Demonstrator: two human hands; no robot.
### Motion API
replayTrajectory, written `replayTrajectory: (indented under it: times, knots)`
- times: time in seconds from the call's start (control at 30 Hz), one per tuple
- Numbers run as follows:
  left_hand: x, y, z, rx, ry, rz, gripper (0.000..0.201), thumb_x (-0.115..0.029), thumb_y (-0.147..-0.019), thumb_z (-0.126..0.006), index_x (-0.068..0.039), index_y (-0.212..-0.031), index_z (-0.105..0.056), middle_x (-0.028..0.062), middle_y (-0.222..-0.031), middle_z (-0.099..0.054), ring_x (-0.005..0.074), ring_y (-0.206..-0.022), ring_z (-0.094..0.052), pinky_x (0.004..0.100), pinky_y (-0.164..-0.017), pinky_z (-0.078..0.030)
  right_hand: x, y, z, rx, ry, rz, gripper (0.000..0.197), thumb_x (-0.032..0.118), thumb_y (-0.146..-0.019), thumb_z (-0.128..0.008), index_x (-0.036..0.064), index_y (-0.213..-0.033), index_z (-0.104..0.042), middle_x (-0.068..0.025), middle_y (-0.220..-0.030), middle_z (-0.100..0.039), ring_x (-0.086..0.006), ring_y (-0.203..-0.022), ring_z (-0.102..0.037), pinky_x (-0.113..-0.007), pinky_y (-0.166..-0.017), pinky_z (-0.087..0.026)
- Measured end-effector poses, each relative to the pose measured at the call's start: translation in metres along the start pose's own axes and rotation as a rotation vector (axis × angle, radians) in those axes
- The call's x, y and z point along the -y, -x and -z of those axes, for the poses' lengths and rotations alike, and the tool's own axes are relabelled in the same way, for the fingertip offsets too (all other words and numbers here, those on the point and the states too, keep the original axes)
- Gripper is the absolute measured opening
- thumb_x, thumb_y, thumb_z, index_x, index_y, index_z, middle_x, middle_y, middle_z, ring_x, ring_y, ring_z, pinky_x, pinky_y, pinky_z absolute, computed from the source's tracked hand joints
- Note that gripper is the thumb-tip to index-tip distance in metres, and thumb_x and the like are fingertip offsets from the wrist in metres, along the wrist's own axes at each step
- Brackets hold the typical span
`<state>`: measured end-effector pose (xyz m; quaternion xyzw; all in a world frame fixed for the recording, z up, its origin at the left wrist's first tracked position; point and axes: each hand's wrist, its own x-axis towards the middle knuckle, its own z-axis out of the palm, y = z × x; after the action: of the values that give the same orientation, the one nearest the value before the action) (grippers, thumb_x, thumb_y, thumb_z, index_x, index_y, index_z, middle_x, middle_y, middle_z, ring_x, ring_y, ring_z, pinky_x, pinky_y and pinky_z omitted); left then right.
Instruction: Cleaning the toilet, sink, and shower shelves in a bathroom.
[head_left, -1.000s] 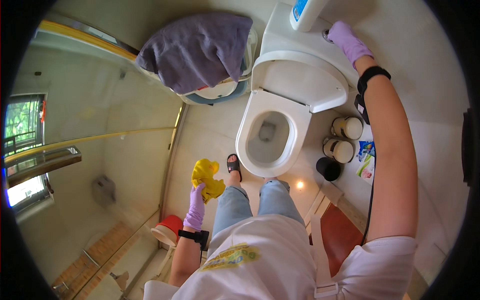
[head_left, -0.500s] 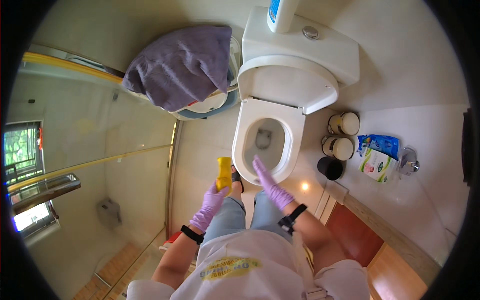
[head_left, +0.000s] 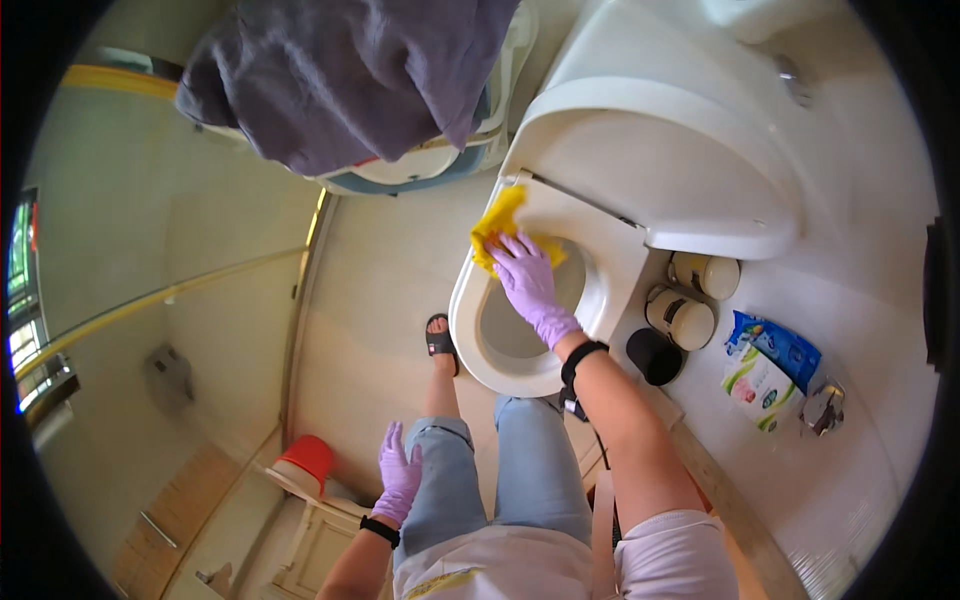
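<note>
My right hand (head_left: 530,285), in a purple glove, presses a yellow cloth (head_left: 500,225) onto the back of the white toilet seat (head_left: 470,300), near the hinge of the raised lid (head_left: 660,170). My left hand (head_left: 398,478), also gloved in purple, hangs beside my left thigh with its fingers spread and nothing in it. The toilet bowl (head_left: 510,330) lies open just below my right hand.
A grey towel (head_left: 350,70) hangs over a basin at the top left. Two toilet paper rolls (head_left: 690,300), a black cup (head_left: 653,356) and a blue refill pouch (head_left: 765,365) stand right of the toilet. A red tub (head_left: 308,458) sits on a small stool at lower left.
The cloth passed from my left hand to my right. My right hand came down from the cistern to the seat, and my left dropped to my side. The view moved closer to the toilet.
</note>
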<state>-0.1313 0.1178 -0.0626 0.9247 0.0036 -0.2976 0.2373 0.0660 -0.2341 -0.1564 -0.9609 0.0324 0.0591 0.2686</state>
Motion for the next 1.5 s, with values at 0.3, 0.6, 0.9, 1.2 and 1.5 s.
replayTrajectory:
  times: [0.3,0.6,0.9,1.2,1.5]
  knots:
    - [0.0,0.027,-0.068,0.211,-0.042,0.095,0.054,-0.019,-0.079,-0.06,-0.002,-0.127,-0.042,0.0188,-0.131,-0.044,0.0345,-0.122,-0.041,0.044,-0.104,-0.031,-0.129,-0.039,0.021,0.011,0.421,0.139,0.048,0.027,-0.09,-0.048,0.0139,-0.135,-0.041,-0.0037,-0.145,-0.032,-0.0231,-0.134,-0.026,-0.042,-0.109,-0.022]
    - [0.007,0.009,-0.058,0.351,-0.172,0.029,0.05,-0.023,-0.081,-0.057,-0.005,-0.126,-0.045,0.0181,-0.133,-0.042,0.0351,-0.123,-0.038,0.0446,-0.106,-0.028,-0.134,0.125,0.002,-0.234,0.173,-0.466,0.051,0.022,-0.091,-0.045,0.0032,-0.137,-0.034,-0.0202,-0.146,-0.02,-0.0388,-0.135,-0.019,-0.046,-0.111,-0.018]
    - [0.046,-0.001,-0.039,0.4,-0.303,-0.102,0.047,-0.025,-0.077,-0.059,-0.01,-0.12,-0.05,0.017,-0.131,-0.043,0.0352,-0.12,-0.04,0.0463,-0.101,-0.031,0.028,0.239,-0.092,0.229,0.141,-0.472,0.056,0.035,-0.089,-0.049,0.0074,-0.137,-0.038,-0.0172,-0.148,-0.02,-0.0404,-0.137,-0.011,-0.055,-0.11,-0.006]
    - [0.057,0.004,-0.039,0.453,-0.253,0.02,0.047,-0.029,-0.08,-0.056,-0.012,-0.124,-0.05,0.0155,-0.136,-0.039,0.0335,-0.126,-0.035,0.0452,-0.107,-0.025,0.071,0.156,-0.126,0.182,0.085,-0.158,0.06,0.035,-0.086,-0.054,0.0074,-0.136,-0.037,-0.0186,-0.143,-0.028,-0.0417,-0.13,-0.026,-0.055,-0.107,-0.022]
    - [0.049,0.024,-0.056,0.398,-0.165,0.165,0.049,-0.031,-0.081,-0.055,-0.011,-0.125,-0.051,0.0158,-0.137,-0.038,0.0319,-0.128,-0.033,0.0439,-0.109,-0.022,0.013,-0.037,-0.064,0.022,0.497,0.065,0.051,0.038,-0.093,-0.039,0.0186,-0.14,-0.034,-0.0116,-0.149,-0.024,-0.0316,-0.138,-0.018,-0.049,-0.112,-0.009]
